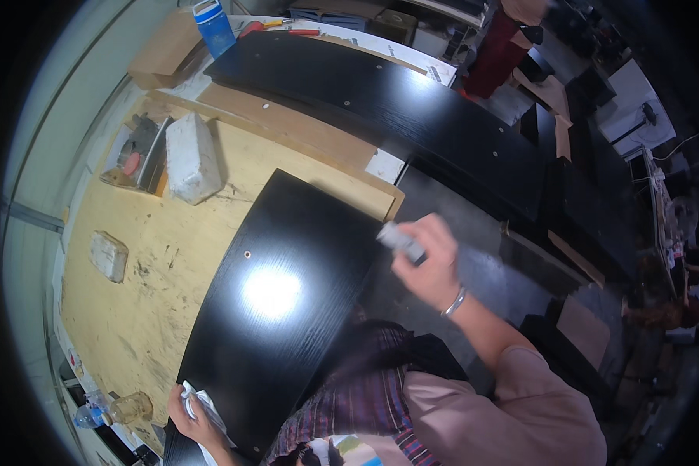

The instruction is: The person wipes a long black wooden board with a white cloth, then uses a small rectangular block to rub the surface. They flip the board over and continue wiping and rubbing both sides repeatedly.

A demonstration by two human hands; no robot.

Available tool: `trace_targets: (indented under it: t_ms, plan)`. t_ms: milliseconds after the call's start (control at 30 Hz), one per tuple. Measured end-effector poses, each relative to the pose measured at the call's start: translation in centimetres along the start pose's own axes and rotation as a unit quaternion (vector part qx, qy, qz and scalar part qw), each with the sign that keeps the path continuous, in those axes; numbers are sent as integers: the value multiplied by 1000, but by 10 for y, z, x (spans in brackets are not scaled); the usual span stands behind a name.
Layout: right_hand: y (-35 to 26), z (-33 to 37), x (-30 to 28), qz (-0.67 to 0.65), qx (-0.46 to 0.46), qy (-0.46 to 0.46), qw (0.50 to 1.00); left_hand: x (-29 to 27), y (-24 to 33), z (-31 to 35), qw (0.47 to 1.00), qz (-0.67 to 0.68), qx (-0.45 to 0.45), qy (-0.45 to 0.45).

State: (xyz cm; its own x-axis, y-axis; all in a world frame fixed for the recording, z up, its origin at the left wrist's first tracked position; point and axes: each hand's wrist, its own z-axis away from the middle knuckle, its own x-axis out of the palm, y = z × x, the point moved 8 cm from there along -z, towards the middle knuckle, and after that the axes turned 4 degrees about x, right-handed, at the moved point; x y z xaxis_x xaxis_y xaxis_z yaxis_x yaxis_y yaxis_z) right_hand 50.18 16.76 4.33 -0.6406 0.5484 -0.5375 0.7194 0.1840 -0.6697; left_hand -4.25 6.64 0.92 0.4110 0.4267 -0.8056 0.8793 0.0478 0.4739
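One black panel (287, 210) is laid across one yellowish surface (163, 264), right in front of the wearer, and two small round spots can be counted along it. Two hands are in view, one thing in each. One crumpled white cloth (202, 408) is pinched by the left hand (194, 423) at the panel's near left edge, fingers clamped on it. One small whitish piece (404, 242) is gripped by the right hand (431, 260) just off the panel's right edge, fingers closed around it; it's kinda blurred, so what it is exactly can't be told. One metal bracelet (454, 301) is worn on that wrist.

Left of the panel, two whitish blocks are spotted: one bigger block (193, 159) toward the far end, one smaller block (109, 256) closer in. One open box (138, 153) with grey stuff inside is parked beside the bigger one. Beyond the panel, at least one long black board (318, 78) is laid out, with one blue bottle (214, 31) stood by its left end.
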Motion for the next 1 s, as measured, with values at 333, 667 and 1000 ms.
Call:
trace_targets:
  t_ms: [333,667,1000]
  plan:
    - [42,-8,-5,75,42,58,995,0,-1,-2,1000,-5,-8,-11]
    - [-40,61,42,-73,-41,-128,988,-8,3,3,1000,-15,-10,-12]
    - [-19,31,13,8,0,-52,999,14,1,-14,999,32,10,-18]
